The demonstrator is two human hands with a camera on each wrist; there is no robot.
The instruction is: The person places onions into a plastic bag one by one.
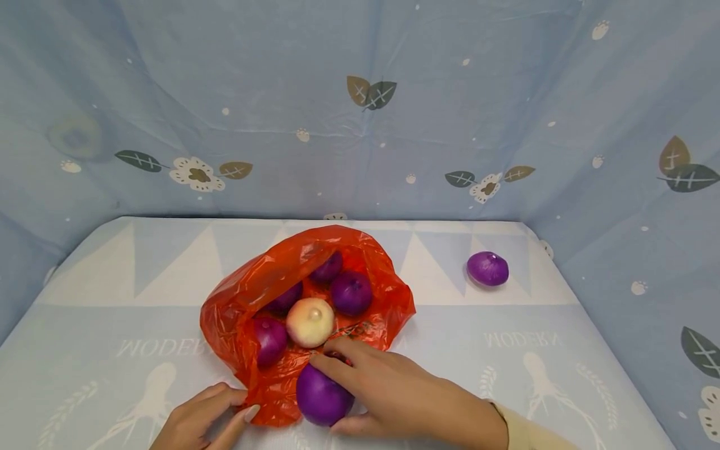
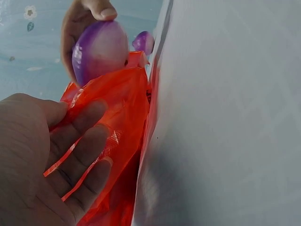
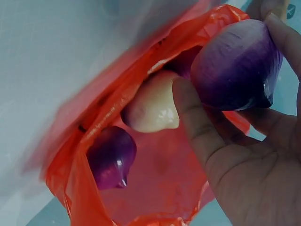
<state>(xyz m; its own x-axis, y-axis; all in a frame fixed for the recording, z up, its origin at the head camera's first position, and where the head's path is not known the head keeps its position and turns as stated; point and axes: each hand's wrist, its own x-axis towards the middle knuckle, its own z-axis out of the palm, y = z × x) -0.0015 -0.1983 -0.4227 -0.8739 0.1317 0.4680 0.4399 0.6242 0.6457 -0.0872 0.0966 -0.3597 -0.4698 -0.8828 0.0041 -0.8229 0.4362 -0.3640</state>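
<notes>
A red plastic bag [image 1: 225, 315] lies on the table with its mouth toward me. Inside it sit a pale onion [image 1: 309, 324] and several purple onions [image 1: 352, 294]. At the front of the mouth, my right hand [image 1: 394, 390] grips another purple onion [image 1: 322, 395] between thumb and fingers; the right wrist view shows this onion [image 3: 235, 68] near the pale one. My left hand [image 1: 197, 417] pinches the bag's near left edge, and its thumb meets the plastic in the left wrist view. Part of the bag's inside is hidden by its raised left side.
One purple onion [image 1: 487, 269] lies alone at the back right of the table. A patterned light cloth [image 1: 140, 319] covers the table. Blue patterned curtains [image 1: 304, 125] hang behind it and along both sides.
</notes>
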